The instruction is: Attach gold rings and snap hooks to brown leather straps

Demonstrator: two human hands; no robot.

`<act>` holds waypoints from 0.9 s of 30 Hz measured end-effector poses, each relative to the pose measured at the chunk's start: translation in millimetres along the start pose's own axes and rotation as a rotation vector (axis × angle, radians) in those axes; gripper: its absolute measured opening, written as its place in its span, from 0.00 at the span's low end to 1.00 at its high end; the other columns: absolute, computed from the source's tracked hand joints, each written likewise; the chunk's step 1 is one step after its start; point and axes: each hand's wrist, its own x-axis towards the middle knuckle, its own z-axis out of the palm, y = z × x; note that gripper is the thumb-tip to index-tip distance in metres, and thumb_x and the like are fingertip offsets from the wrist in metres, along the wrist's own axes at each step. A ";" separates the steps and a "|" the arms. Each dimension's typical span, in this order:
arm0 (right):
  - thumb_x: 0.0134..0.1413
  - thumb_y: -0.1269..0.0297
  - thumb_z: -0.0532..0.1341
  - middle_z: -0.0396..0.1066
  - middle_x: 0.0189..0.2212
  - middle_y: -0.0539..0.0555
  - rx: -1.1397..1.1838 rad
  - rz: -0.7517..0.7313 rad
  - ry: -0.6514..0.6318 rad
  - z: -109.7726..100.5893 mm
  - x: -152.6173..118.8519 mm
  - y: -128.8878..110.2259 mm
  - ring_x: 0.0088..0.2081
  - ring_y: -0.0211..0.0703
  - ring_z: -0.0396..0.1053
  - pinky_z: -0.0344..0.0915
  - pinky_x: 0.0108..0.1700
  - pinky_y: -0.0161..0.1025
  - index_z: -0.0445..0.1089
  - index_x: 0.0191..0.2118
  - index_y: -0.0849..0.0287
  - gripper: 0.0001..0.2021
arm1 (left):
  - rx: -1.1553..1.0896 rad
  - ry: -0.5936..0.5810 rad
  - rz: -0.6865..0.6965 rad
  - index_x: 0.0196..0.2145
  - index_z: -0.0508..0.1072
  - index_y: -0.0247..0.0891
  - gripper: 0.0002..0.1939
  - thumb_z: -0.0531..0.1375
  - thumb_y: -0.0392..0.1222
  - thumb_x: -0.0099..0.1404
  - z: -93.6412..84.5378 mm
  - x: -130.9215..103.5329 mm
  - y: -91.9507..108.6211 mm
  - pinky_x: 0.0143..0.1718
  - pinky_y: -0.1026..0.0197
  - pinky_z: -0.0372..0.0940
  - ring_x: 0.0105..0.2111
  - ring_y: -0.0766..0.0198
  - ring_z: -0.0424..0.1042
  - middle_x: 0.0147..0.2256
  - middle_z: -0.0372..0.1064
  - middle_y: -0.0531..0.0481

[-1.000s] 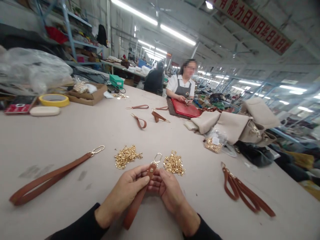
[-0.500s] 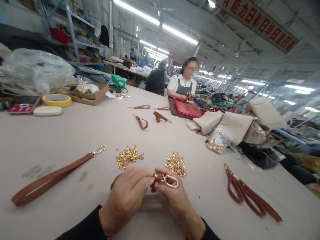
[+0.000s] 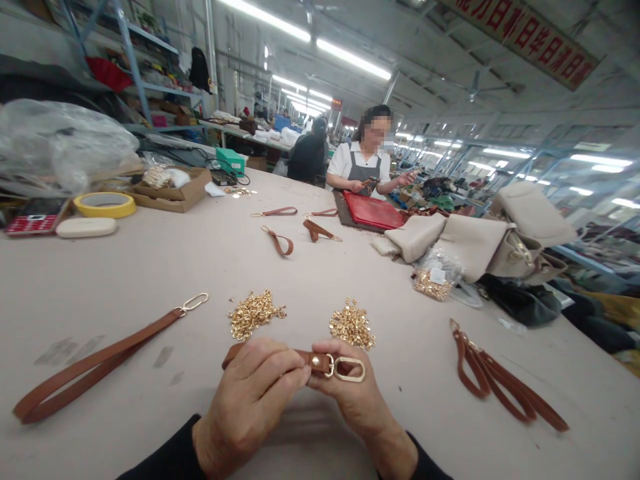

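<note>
Left hand fingers wrap around the brown strap, right hand grips its riveted end, gold clasp lying over that palm, so we have the strap held up just above the table. We judge the step as handling or checking the riveted end; the next move calls for a firm, careful grip there. Outward, we log two gold hardware piles, loose straps either side, cream bags, and a co-worker across in a lit workshop.
</note>
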 end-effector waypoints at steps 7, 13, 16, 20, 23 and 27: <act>0.31 0.72 0.76 0.77 0.28 0.46 -0.035 -0.040 -0.047 0.8 -1.2 -8.1 0.29 0.32 0.72 0.67 0.33 0.27 0.77 0.36 0.54 0.20 | -0.047 -0.002 -0.013 0.35 0.74 0.33 0.07 0.56 0.29 0.68 -1.8 2.5 1.6 0.40 0.59 0.64 0.36 0.62 0.69 0.33 0.74 0.47; 0.37 0.70 0.74 0.77 0.31 0.48 -0.211 -0.171 -0.062 -0.2 -1.5 -9.4 0.31 0.36 0.74 0.69 0.35 0.29 0.77 0.37 0.55 0.15 | -0.222 -0.073 -0.158 0.36 0.73 0.36 0.09 0.56 0.25 0.66 0.6 -6.7 1.7 0.35 0.64 0.66 0.33 0.65 0.69 0.33 0.72 0.48; 0.41 0.66 0.73 0.77 0.32 0.51 -0.255 -0.170 -0.050 1.1 -1.8 -9.6 0.33 0.40 0.75 0.70 0.37 0.34 0.77 0.36 0.56 0.12 | -0.417 -0.106 -0.433 0.34 0.72 0.38 0.07 0.58 0.28 0.65 4.1 -9.2 3.4 0.35 0.68 0.67 0.32 0.67 0.71 0.32 0.71 0.51; 0.49 0.61 0.68 0.74 0.30 0.51 -0.414 -0.190 -0.113 2.5 -1.0 -16.0 0.32 0.38 0.70 0.65 0.35 0.33 0.77 0.34 0.59 0.08 | -0.645 -0.112 -0.952 0.29 0.73 0.38 0.03 0.64 0.38 0.59 7.8 -4.4 6.7 0.31 0.69 0.68 0.28 0.66 0.73 0.27 0.73 0.54; 0.52 0.58 0.65 0.68 0.26 0.48 -0.459 -0.163 -0.169 2.0 -0.5 -20.6 0.29 0.35 0.64 0.60 0.32 0.32 0.74 0.32 0.61 0.10 | -0.797 -0.126 -1.169 0.28 0.73 0.38 0.06 0.66 0.42 0.56 9.9 -1.2 7.6 0.30 0.68 0.67 0.28 0.65 0.72 0.26 0.73 0.53; 0.56 0.55 0.61 0.62 0.24 0.46 -0.515 -0.188 -0.249 0.4 -1.0 -21.5 0.28 0.34 0.58 0.55 0.31 0.32 0.67 0.29 0.60 0.13 | -0.973 -0.120 -1.298 0.29 0.72 0.37 0.10 0.68 0.43 0.54 13.5 -4.9 6.1 0.30 0.67 0.65 0.28 0.67 0.69 0.27 0.71 0.54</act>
